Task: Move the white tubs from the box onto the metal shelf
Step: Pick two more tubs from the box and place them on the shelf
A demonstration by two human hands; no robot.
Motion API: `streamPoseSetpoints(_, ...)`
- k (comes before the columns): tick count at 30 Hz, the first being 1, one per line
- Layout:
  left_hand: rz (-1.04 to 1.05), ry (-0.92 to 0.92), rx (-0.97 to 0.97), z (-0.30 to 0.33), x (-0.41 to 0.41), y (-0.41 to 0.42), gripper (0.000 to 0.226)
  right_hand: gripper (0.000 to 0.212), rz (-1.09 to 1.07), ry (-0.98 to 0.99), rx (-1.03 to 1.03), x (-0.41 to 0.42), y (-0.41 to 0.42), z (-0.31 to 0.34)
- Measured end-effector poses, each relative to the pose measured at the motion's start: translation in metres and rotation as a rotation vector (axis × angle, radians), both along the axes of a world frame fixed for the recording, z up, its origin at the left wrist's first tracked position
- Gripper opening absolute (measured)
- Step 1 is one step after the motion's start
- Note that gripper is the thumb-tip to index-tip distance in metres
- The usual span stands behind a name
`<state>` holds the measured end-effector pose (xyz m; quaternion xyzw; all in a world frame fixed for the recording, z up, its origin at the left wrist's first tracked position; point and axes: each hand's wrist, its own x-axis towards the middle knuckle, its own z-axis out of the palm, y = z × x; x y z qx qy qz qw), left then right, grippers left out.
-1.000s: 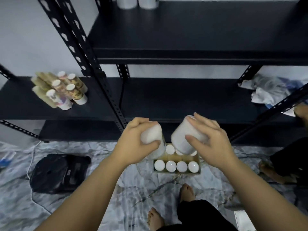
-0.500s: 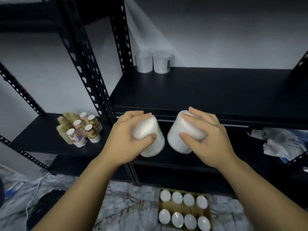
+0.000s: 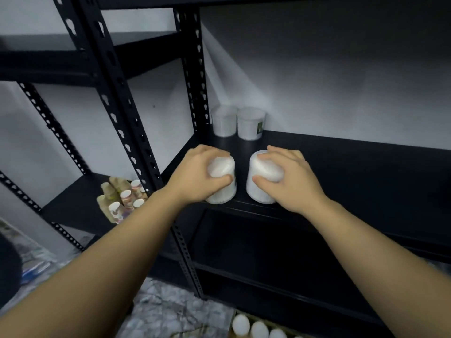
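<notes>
Two clear-walled white tubs stand side by side at the back left corner of the black metal shelf, against the pale wall and just beside the perforated upright post; the right one carries a small dark label. Nothing lies between them and the shelf's front edge except the two tubs in hand. On a lower shelf to the left sits a cluster of small bottles with white caps, some tipped over. At the bottom edge, over the marbled floor, the tops of more white tubs show in the box, of which only a corner is in view. The left hand is curled over the top of a white tub, thumb on its near side and fingers over the lid. The right hand grips a second white tub the same way. Both tubs sit upright at the shelf's front edge, a narrow gap between them; they appear to rest on the shelf, though blur makes the contact hard to confirm.
</notes>
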<state>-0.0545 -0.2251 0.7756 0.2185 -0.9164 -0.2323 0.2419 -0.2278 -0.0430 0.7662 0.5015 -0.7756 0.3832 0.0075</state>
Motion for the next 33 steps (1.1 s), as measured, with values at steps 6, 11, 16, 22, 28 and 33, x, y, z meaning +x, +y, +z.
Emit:
streamPoseSetpoints(6,0.052,-0.046,-0.003,-0.011,-0.016,-0.006,0.053,0.048,0.036,0.003,0.021,-0.017,-0.01,-0.016)
streamPoseSetpoints(11,0.039,-0.098,-0.033,-0.012,-0.013,-0.006,0.065,0.06,0.072,0.014,0.03,-0.023,-0.012,-0.016)
streamPoseSetpoints(16,-0.036,-0.124,-0.071,0.003,0.009,-0.01,0.078,0.067,0.159,0.047,0.026,-0.038,0.006,-0.009)
streamPoseSetpoints(22,-0.059,-0.142,-0.178,-0.006,0.025,-0.019,0.056,0.044,0.22,0.101,-0.03,-0.056,0.022,-0.019)
streamPoseSetpoints(28,-0.041,-0.072,-0.188,-0.015,0.018,-0.027,0.051,0.041,0.231,0.168,-0.074,-0.051,0.008,-0.025)
streamPoseSetpoints(33,-0.008,-0.031,-0.181,-0.021,0.006,-0.041,0.05,0.04,0.212,0.203,-0.102,-0.048,-0.018,-0.026)
